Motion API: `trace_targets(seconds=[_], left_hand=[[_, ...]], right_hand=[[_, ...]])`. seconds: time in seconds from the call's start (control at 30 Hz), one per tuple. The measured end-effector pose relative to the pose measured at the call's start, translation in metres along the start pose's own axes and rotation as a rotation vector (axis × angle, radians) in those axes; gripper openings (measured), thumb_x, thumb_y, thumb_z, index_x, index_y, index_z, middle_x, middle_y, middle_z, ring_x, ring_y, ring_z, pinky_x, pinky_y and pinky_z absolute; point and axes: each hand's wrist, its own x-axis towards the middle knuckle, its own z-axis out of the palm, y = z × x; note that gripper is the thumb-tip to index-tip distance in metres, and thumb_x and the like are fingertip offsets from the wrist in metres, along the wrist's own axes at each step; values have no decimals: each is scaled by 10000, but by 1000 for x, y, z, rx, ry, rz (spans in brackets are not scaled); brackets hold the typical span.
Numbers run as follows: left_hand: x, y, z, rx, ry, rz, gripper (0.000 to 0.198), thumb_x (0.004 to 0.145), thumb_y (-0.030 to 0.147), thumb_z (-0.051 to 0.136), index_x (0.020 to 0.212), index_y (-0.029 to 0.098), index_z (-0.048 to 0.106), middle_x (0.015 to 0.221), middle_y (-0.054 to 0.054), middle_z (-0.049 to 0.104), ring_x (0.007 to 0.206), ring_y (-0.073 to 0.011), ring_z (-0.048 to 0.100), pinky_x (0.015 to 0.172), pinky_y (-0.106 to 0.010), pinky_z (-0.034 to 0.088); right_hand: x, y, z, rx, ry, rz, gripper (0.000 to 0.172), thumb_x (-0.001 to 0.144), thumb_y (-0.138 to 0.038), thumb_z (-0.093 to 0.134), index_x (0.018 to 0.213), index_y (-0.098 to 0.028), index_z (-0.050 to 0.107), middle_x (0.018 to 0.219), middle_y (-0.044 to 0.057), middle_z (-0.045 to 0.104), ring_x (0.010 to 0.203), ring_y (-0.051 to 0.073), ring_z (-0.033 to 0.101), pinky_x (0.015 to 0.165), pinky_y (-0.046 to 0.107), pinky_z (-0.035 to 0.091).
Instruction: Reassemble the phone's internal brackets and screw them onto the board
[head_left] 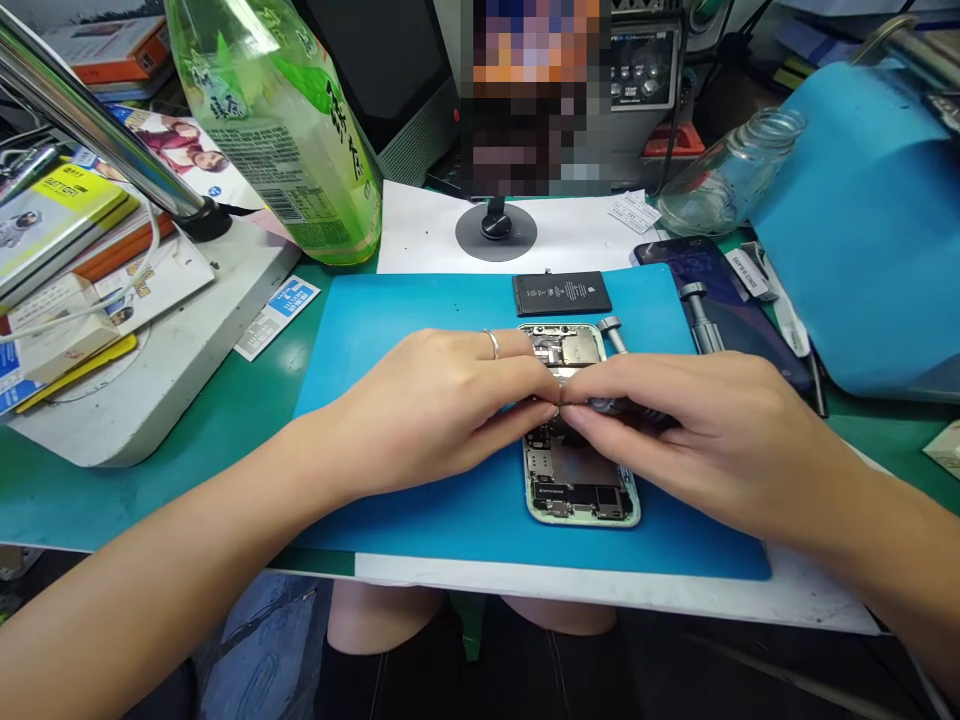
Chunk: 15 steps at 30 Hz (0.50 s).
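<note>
An opened phone (585, 465) with a pale green frame lies on the blue mat (420, 520), its inner parts exposed. Over its middle, my left hand (450, 400) and my right hand (690, 430) meet fingertip to fingertip. Both are closed in a pinch. Whatever small thing sits between the fingertips is too small to name. A black phone battery (562, 293) lies flat just beyond the phone's top end. The knobbed end of a grey metal tool (613, 332) shows by the phone's upper right corner; my right hand covers the rest.
Right of the mat lie another grey tool (701, 318) and a dark phone (720, 270). A glass jar (731, 170) stands behind. At the back left are a green bottle (292, 150), a lamp pole (112, 110) and stacked booklets (52, 230). A pixelated screen (536, 100) rises behind.
</note>
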Motion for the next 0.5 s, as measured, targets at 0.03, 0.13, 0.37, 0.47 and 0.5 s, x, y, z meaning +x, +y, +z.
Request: trace_targets(seconds=[0.03, 0.13, 0.37, 0.47, 0.5], left_hand=[[0, 0, 0, -1, 1, -2, 149, 1090, 169, 622, 1128, 122, 758, 1031, -37, 765, 861, -136, 726, 759, -242, 536], [1, 0, 0, -1, 4, -4, 145, 1090, 174, 625, 1128, 122, 755, 1024, -34, 764, 861, -135, 728, 763, -243, 537], [0, 0, 2, 10, 5, -11, 132, 1092, 180, 626, 1104, 131, 748, 1004, -27, 762, 849, -131, 727, 752, -245, 532], [0, -2, -1, 15, 3, -33, 106, 1085, 183, 640, 1080, 156, 742, 989, -17, 765, 846, -132, 726, 751, -243, 532], [0, -3, -3, 24, 16, -40, 94, 1078, 182, 651, 1067, 164, 742, 981, -13, 768, 835, -130, 721, 743, -241, 527]], right_hand=[[0, 0, 0, 3, -5, 5, 80, 1045, -161, 632, 1071, -200, 697, 903, -80, 731, 768, 16, 679, 699, 153, 492], [1, -2, -2, 15, -9, 0, 82, 1042, -152, 635, 1071, -199, 696, 903, -80, 732, 766, 12, 676, 691, 145, 489], [1, -3, -2, 19, -7, 0, 77, 1036, -153, 639, 1061, -207, 688, 885, -81, 731, 742, 19, 675, 666, 157, 483], [2, -4, -2, 16, -1, 23, 94, 1035, -189, 647, 1112, -221, 689, 929, -67, 755, 742, 39, 690, 675, 177, 508], [2, -5, -3, 8, 13, 39, 123, 1036, -197, 641, 1144, -228, 690, 969, -56, 769, 748, 52, 700, 681, 188, 521]])
